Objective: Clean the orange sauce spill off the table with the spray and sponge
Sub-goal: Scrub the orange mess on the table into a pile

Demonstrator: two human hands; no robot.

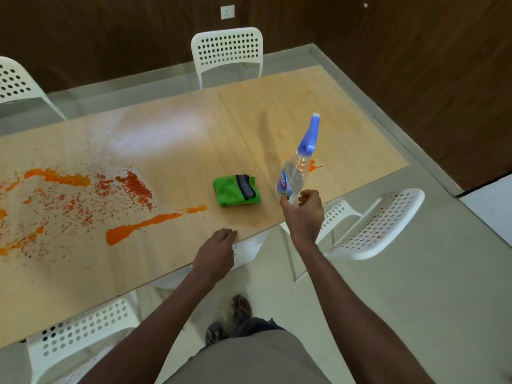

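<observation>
Table sauce-streaked; right hand seemingly pinching spray bottle base.

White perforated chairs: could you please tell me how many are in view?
4: one at the table's far side, one far left, one right, one near left. Others may be hidden.

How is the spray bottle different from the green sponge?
The spray bottle is clear with a blue top; the sponge is bright green with a dark strip. The bottle is tall and tilted, gripped at its base by the right hand; the sponge is flat and low, lying untouched on the table. Both sit to the right of the big orange sauce spill.
</observation>
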